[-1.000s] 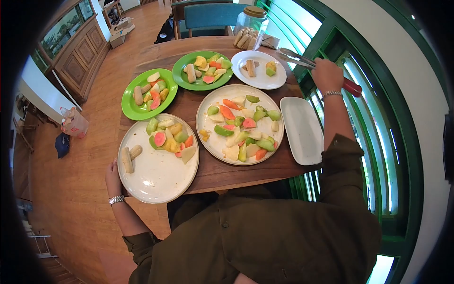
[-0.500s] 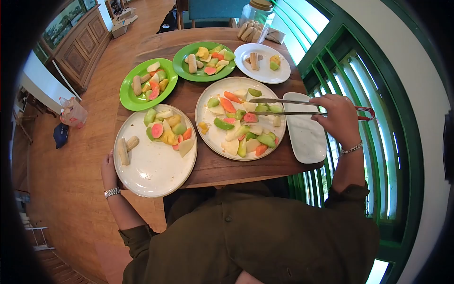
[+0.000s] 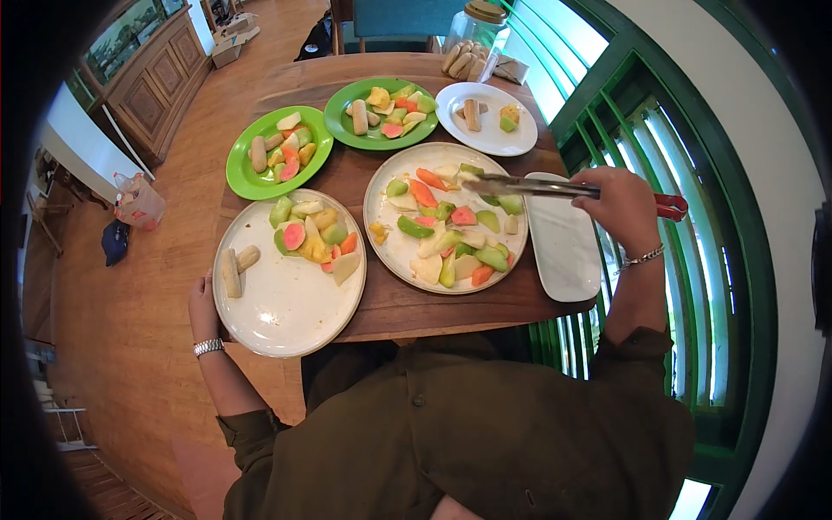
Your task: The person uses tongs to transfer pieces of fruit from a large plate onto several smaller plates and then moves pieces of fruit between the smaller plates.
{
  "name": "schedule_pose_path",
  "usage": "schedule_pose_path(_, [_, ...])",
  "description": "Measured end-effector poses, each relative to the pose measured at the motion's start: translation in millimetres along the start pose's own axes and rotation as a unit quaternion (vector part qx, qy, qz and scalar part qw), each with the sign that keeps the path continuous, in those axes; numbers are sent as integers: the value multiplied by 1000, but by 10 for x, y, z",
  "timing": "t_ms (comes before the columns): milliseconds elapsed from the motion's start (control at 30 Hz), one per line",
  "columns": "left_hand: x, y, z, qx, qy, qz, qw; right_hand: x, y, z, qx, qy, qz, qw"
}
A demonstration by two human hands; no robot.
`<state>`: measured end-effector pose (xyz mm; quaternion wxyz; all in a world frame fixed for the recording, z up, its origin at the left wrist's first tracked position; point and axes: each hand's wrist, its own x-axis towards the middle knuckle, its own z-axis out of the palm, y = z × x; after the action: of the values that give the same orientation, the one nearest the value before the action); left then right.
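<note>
My right hand is closed around metal tongs with a red handle end. The tongs' tips lie over the upper right part of a large cream plate of mixed cut fruit; whether they pinch a piece I cannot make out. Green, orange, pink and pale fruit chunks cover that plate. My left hand grips the left rim of another cream plate, its fingers partly hidden. On this plate are two ladyfinger biscuits at the left and a heap of cut fruit at the upper right.
Two green plates with fruit and biscuits stand behind. A white plate holds a few pieces. A white rectangular tray lies at right, near the green window slats. A biscuit jar stands at the back.
The tongs' two arms, spread apart before, now appear together, tips over the plate's upper right. My right hand has turned slightly; my left hand stays at its plate. The whole view has shifted a little.
</note>
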<state>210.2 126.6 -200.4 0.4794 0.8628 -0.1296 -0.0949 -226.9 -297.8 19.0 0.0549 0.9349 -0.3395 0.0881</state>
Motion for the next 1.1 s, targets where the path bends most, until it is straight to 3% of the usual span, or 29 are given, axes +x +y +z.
schedule_pose_path(33, [-7,17,4,-1,-1,0,1000,12,20,-41,-2,0,1,1000])
schedule_pose_path(100, [-31,58,11,10,13,-8,1000,86,73,-119,-3,8,116,993])
schedule_pose_path(233, [23,-26,16,-25,14,3,1000,404,348,151,-82,39,163,982])
schedule_pose_path(600, [49,-66,13,-30,-3,-3,1000,744,411,347,-157,29,104,982])
schedule_pose_path(1033, [-34,57,5,-12,-9,-14,1000,666,325,207,-194,49,114,973])
schedule_pose_path(1100, [-18,30,32,-65,-3,-23,998,711,268,280,-178,159,-3,971])
